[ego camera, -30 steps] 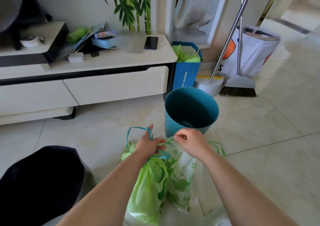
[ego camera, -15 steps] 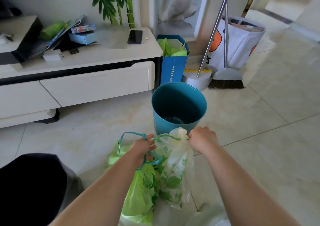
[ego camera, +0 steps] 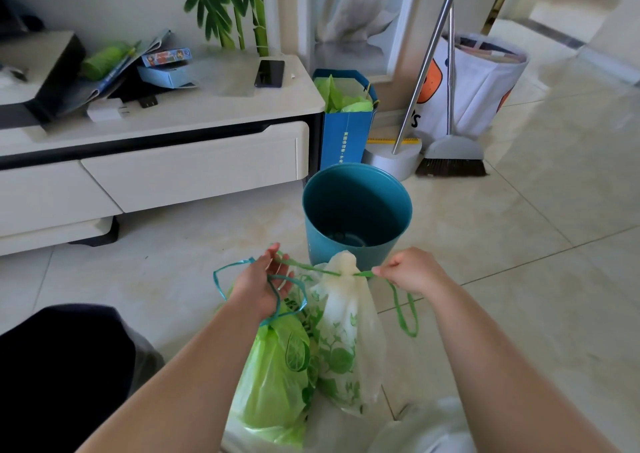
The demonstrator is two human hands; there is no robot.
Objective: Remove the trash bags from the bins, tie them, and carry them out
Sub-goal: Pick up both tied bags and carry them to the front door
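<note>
We pinch the green drawstring [ego camera: 311,266] with our left hand [ego camera: 260,284] and right hand [ego camera: 412,271], pulling it taut across the gathered neck of the white leaf-printed plastic trash bag [ego camera: 346,328], which hangs beside a green bag [ego camera: 273,380] just before the empty teal bin [ego camera: 356,217] on the tiled floor [ego camera: 519,279]

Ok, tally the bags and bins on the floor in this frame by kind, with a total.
Plastic trash bags held by the hands: 2, a white leaf-print one and a green one
Bins: 1, teal, no liner
Blue paper bags: 1
White tote bags: 1
Total: 5
</note>
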